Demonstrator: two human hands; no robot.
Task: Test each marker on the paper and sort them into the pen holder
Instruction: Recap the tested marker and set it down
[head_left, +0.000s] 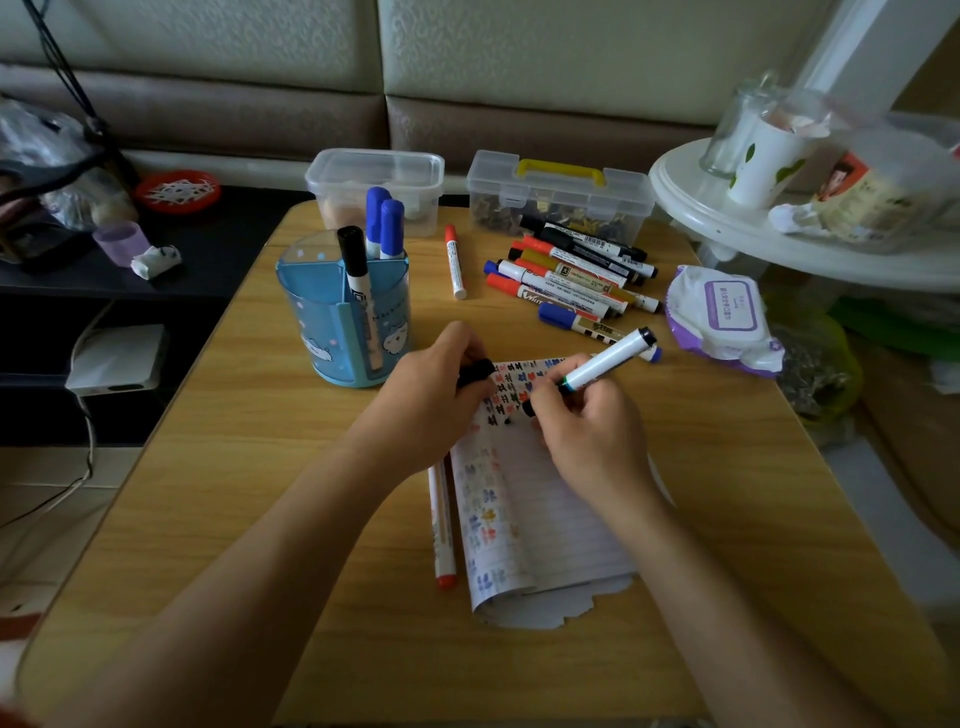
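Wooden table (234, 519), right hand (587, 431) grips marker (602, 364) tip-down on paper (550, 519), left hand (431, 395) pinches cap (475, 373), pen holder (332, 322) just beyond it.

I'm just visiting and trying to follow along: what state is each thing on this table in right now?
Paper: lying open, partly covered with test marks.
Black marker: uncapped, gripped by the right hand, tip on the paper.
Cap: off, held in the left hand.
Pen holder: upright, three capped markers inside.
Marker pile: capped, lying loose.
Handled box: lid shut.
Wipes pack: flap closed.
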